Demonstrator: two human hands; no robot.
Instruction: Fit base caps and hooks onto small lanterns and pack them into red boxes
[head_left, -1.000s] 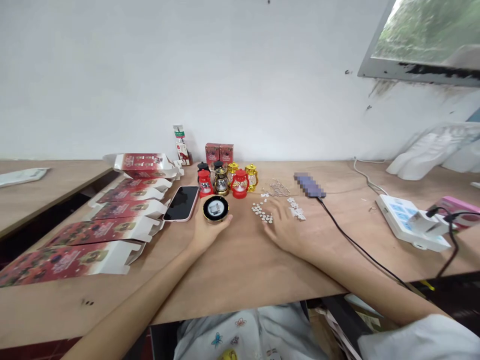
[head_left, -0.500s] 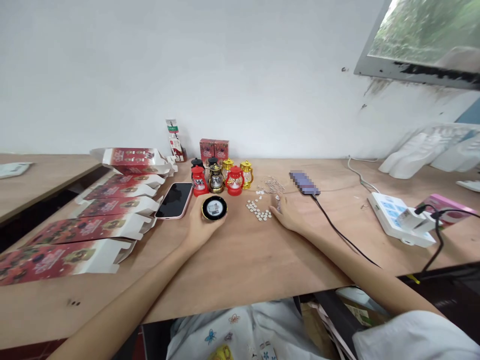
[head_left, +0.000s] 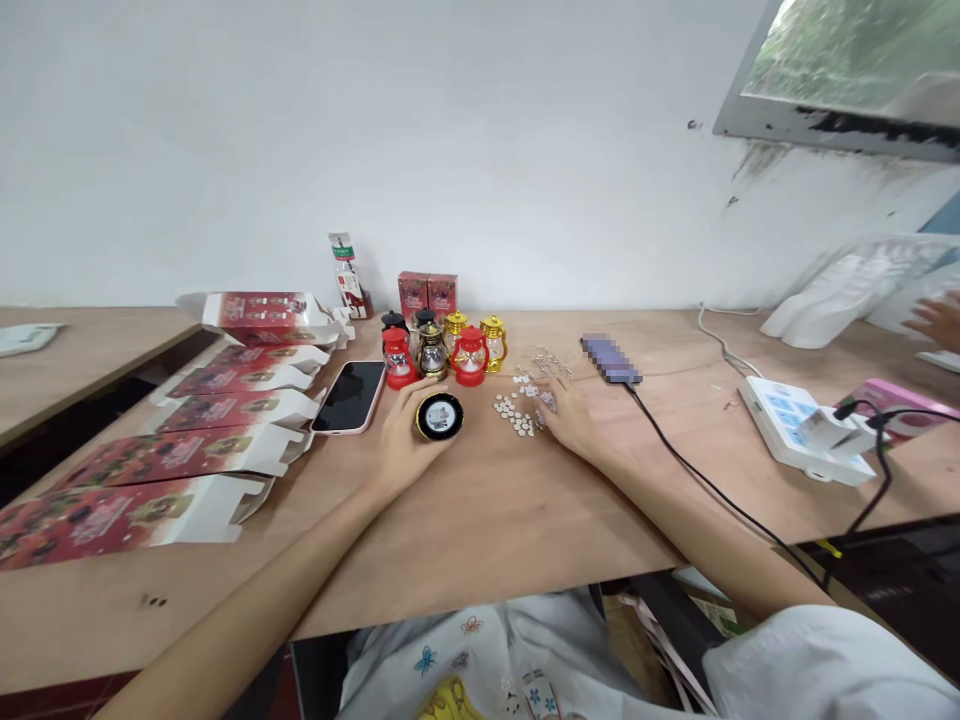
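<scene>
Two bare hands lie on the table [head_left: 480,540], viewed from the head camera. I read the left hand [head_left: 405,440] as gripping: its fingers are closed round a black disc [head_left: 439,416] with a gold rim, whose face is turned toward the camera, just right of a dark phone [head_left: 349,396]. The right hand [head_left: 574,425] lies palm down, its fingertips among a scatter of small white pieces [head_left: 516,415]; I cannot tell whether they pinch one. A black cable [head_left: 697,475] runs just beside the right forearm. Flat red cartons [head_left: 187,455] fan out at far left. Beyond the hands stand small lanterns [head_left: 442,350], red, gold and black, with thin wire hooks [head_left: 553,365] to their right.

Risks, as I judge them: a sideways brush of the right hand would scatter the loose pieces into the hooks, a forearm snag would drag the cable, and a slipped disc could topple the nearest lanterns.
</scene>
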